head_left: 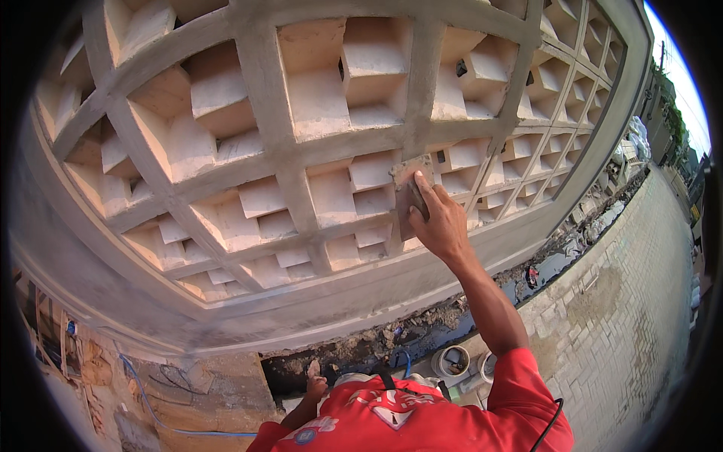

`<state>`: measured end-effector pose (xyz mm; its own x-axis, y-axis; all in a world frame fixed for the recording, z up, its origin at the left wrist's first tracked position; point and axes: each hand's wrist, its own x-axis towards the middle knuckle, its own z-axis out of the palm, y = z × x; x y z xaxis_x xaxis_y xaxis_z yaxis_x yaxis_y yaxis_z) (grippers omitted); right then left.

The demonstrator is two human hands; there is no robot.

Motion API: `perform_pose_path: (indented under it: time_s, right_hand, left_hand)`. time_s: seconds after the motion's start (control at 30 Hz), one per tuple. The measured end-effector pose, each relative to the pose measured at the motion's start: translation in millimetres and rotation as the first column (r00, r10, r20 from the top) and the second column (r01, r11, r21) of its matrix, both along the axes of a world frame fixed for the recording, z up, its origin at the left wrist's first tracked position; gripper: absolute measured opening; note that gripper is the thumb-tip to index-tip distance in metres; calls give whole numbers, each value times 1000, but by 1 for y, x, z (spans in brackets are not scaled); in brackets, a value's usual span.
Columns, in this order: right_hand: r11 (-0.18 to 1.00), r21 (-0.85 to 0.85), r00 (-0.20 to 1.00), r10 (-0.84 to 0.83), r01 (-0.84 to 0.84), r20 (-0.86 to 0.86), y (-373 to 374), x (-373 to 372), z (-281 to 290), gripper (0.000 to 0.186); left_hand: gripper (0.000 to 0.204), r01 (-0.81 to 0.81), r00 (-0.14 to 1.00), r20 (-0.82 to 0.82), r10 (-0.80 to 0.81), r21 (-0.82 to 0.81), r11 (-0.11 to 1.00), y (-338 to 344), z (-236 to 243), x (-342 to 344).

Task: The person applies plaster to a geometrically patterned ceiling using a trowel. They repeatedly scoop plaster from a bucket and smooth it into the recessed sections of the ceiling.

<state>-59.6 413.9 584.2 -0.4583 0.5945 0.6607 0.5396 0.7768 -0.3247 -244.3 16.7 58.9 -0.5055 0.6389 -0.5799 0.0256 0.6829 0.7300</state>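
Observation:
My right hand [439, 220] grips a plastering float [404, 197], a flat rectangular board smeared with grey mortar. My arm reaches up and forward, and the float lies against a grey rib of the lattice wall [271, 113]. One finger is stretched along the board. Pale, box-shaped recesses with angled blocks sit between the grey ribs. Down by my body, my left hand [316, 386] is small in view, with a pale bit at its fingertips. Whether that is an object or mortar on the fingers I cannot tell.
Below the wall runs a ditch [452, 331] with rubble and dark water. Two buckets [452, 361] [488, 366] stand beside my right side. A blue hose [173, 429] crosses the brown boards at lower left. Brick paving [640, 279] stretches away on the right.

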Motion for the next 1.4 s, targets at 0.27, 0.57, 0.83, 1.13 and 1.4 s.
perform_pose_path:
  time_s: [0.27, 0.57, 0.83, 1.13, 1.4]
  right_hand:
    - [974, 224, 996, 11, -30, 87, 23, -8, 33, 69]
    - [976, 201, 996, 80, -87, 39, 9, -1, 59, 72]
    - [975, 188, 969, 71, -117, 236, 19, -4, 10, 73]
    - [968, 250, 994, -3, -24, 107, 25, -19, 42, 72]
    - [993, 110, 988, 25, -42, 153, 0, 8, 33, 70]
  left_hand:
    - [8, -98, 995, 54, 87, 258, 961, -10, -12, -1]
    - [12, 537, 604, -683, -411, -33, 843, -25, -47, 9]
    - [23, -392, 912, 147, 384, 30, 919, -5, -34, 28]
    - [27, 151, 964, -255, -81, 267, 952, -21, -38, 10]
    - [15, -492, 806, 483, 343, 225, 841, -14, -70, 18]
